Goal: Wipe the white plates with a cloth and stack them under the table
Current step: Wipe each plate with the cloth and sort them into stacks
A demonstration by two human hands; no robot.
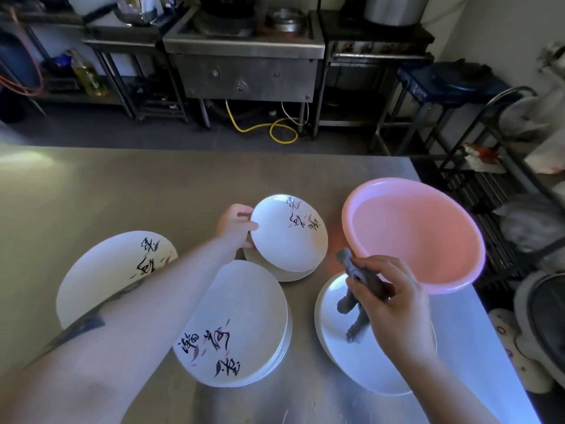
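Note:
My left hand (237,226) grips the left rim of a small white plate (289,232) with black script, tilted up off a small stack of plates (287,272). My right hand (394,304) holds a dark grey cloth (362,276), which dangles over a plain white plate stack (367,368) at the right. A large printed plate stack (241,325) lies in front of me. Another large printed plate (107,270) lies at the left, partly hidden by my forearm.
A pink plastic basin (415,234) stands at the table's right, close to my right hand. The steel table (122,191) ends at a right edge beside a black wire rack (489,166). Steel kitchen stations and a yellow hose (275,130) stand across the aisle.

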